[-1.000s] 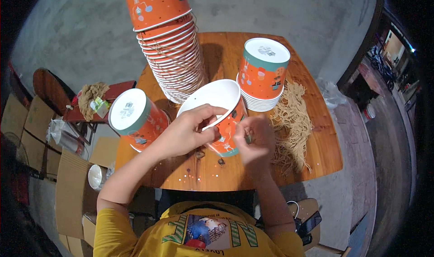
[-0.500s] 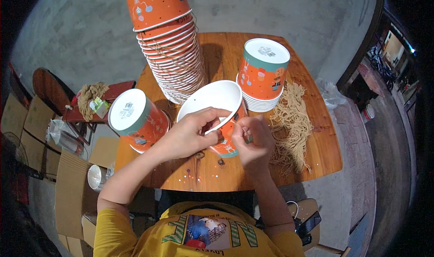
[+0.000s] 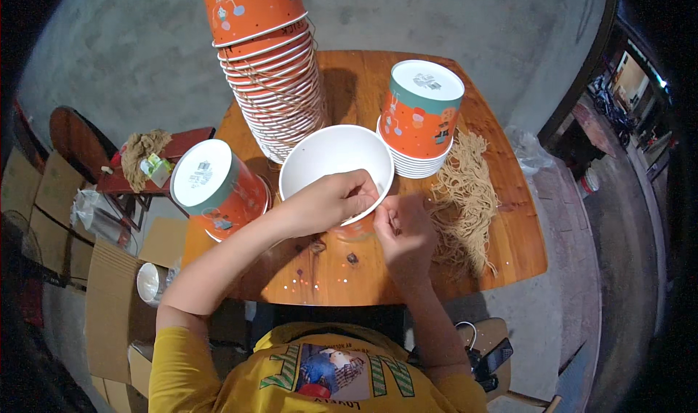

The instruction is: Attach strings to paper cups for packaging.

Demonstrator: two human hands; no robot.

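A white-lined orange paper bucket [image 3: 327, 153] is at the middle of the table, its mouth turned up toward me. My left hand [image 3: 327, 203] pinches its near right rim, with fingers inside the wall. My right hand [image 3: 407, 231] is closed right beside that rim, fingertips pressed together; whatever they hold is too small or hidden to make out. A loose bundle of tan strings [image 3: 465, 202] lies to the right of this hand. Behind the bucket rises a tall stack of orange buckets [image 3: 265, 67], with tan strings hanging along their rims.
Upside-down bucket stacks stand at the right [image 3: 418, 126] and left [image 3: 243, 195]. Small pale specks dot the wooden table [image 3: 378, 286] near its front edge. A red bench [image 3: 185, 151] and cardboard boxes [image 3: 113, 304] are at the left; a phone [image 3: 498, 355] lies at lower right.
The bucket has tipped so its mouth faces up more and less of its printed side shows. My right hand has closed in on the rim; my left still grips it.
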